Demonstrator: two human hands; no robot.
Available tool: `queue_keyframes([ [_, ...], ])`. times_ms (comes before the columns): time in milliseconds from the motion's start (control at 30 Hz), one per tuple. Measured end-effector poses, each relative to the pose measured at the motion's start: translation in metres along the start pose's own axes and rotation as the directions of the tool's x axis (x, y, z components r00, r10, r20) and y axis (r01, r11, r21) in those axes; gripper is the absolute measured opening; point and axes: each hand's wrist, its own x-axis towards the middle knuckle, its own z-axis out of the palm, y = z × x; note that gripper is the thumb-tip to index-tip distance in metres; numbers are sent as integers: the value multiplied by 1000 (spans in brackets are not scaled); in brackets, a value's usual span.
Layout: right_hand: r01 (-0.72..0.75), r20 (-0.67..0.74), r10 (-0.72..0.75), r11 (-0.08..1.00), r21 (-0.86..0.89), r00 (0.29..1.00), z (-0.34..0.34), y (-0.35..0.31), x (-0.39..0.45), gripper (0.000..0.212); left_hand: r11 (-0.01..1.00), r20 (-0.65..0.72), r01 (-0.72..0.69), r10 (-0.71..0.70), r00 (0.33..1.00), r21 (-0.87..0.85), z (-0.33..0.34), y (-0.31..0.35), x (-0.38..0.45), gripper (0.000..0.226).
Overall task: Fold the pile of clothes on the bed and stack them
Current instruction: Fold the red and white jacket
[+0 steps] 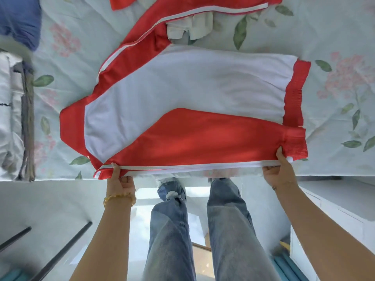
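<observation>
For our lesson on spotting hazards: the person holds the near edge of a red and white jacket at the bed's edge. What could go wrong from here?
1. The left hand and right hand pinch only the near edge of the jacket, so the folded sleeve may slide out of place if lifted.
2. That edge overhangs the bed; the jacket might slip off.
3. The other red garment touches the jacket and could drag along.

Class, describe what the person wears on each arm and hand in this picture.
Both arms are bare, with no sleeves in view. The left hand has a bracelet of yellowish beads at its wrist. The right hand has a thin bracelet with a small charm at its wrist.
</observation>
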Motion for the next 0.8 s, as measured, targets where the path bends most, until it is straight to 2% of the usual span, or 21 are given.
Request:
queue_keyframes([
  [33,-21,7,21,1000,-14,1000,-8,5,-2,20,1000,17,9,-9,1000,-3,-6,3,1,34],
  [67,-39,14,39,999,2,999,-14,10,-6,23,1000,23,4,-4,1000,1,-10,6,2,39],
  [133,-13,-31,13,1000,-7,999,-23,23,-11,34,998,35,-33,32,999,44,-14,13,10,47],
  [233,25,-92,-28,999,-37,995,-20,32,-18,46,990,41,-11,5,999,141,-15,25,13,47],
  [300,9,-126,-15,999,-49,992,-20,39,-21,40,978,-17,17,-13,1000,210,-14,31,12,42],
  [367,-21,-162,6,996,-86,987,-21,45,-31,26,950,-75,65,-44,996,307,-12,34,5,30],
  [433,-85,-202,48,981,-176,978,-25,54,-44,25,907,-111,175,-143,983,384,-9,33,-8,28],
  [500,-158,-210,111,963,-220,971,-31,61,-64,33,856,-124,294,-266,956,426,-7,29,-30,41],
  [567,-201,-182,151,934,-295,972,-31,63,-85,34,765,-22,343,-396,918,545,0,23,-57,38],
  [633,-139,-115,104,924,-356,988,-23,56,-100,34,631,134,245,-491,861,736,15,16,-81,30],
  [667,-82,-73,57,913,-399,996,-16,49,-104,34,575,204,135,-486,850,807,27,11,-91,27],
  [733,51,36,-38,843,-535,999,3,33,-105,37,471,375,-187,-345,860,862,56,-2,-104,28],
  [800,189,157,-114,738,-647,981,21,13,-95,44,267,560,-512,-151,814,816,90,-12,-112,35],
])
